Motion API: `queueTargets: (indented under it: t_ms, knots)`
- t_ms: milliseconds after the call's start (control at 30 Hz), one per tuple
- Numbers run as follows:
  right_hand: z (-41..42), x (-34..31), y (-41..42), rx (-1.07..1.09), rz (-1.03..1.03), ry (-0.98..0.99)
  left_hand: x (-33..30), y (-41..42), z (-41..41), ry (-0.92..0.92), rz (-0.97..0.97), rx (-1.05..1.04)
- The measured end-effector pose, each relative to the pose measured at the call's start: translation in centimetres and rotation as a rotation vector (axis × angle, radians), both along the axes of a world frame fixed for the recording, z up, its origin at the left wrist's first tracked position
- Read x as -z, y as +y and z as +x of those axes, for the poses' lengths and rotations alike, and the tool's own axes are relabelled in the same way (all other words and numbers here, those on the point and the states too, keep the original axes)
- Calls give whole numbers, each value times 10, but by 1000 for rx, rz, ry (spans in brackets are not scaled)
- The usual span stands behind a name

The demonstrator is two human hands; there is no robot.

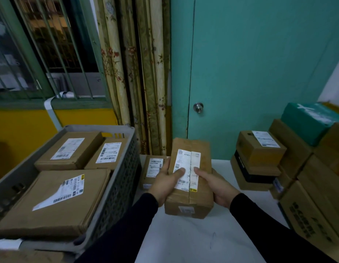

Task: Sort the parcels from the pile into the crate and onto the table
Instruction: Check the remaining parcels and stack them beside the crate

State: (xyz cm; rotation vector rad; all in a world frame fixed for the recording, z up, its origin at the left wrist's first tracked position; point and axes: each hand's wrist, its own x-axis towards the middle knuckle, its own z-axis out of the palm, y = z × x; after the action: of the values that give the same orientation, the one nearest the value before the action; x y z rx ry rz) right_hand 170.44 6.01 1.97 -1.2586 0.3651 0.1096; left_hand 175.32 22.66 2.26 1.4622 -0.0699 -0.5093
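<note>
Right, I'm gripping the parcel [189, 179] in both hands, left hand [165, 184] and right hand [215, 187], fingers curled around it above the desk [193, 240]; I'm reading its label [186, 170] squarely before choosing crate [117, 179] or desk.

Bare white surface [199, 242] lies open below and ahead of me. The grey crate [119, 179] walls off my left, a small parcel [152, 172] sits just beside it, and stacked boxes [301, 168] crowd my right.

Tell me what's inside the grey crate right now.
The grey crate holds three brown parcels with shipping labels: a large one nearest, two smaller behind. They cover the crate's floor, so anything beneath is hidden.
</note>
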Motion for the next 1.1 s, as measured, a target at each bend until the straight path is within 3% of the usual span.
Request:
queueTargets:
  t_ms: [433, 600, 733, 800, 867, 933, 1033, 1100]
  knots:
    - [3, 58, -11, 103, -212, 189, 49, -8, -8, 206, 146, 6]
    - [5, 81, -25, 143, -60, 259, 49, -12, -5, 183, 137, 2]
    - [7, 88, -35, 138, 131, 271, 57, -8, 10, -49, 430, -16]
    - [11, 91, -35, 125, 187, 250, 54, -6, 20, -2, 410, -5]
    - [18, 95, -33, 117, 213, 240, 51, -3, 33, 163, 367, -16]
    - [26, 95, -33, 89, 114, 213, 48, 1, 40, 226, 309, -4]
    - [40, 97, -35, 121, -246, 196, 48, 2, 44, 194, 292, -18]
    - [45, 99, -39, 159, -356, 176, 53, -4, 41, 178, 307, -19]
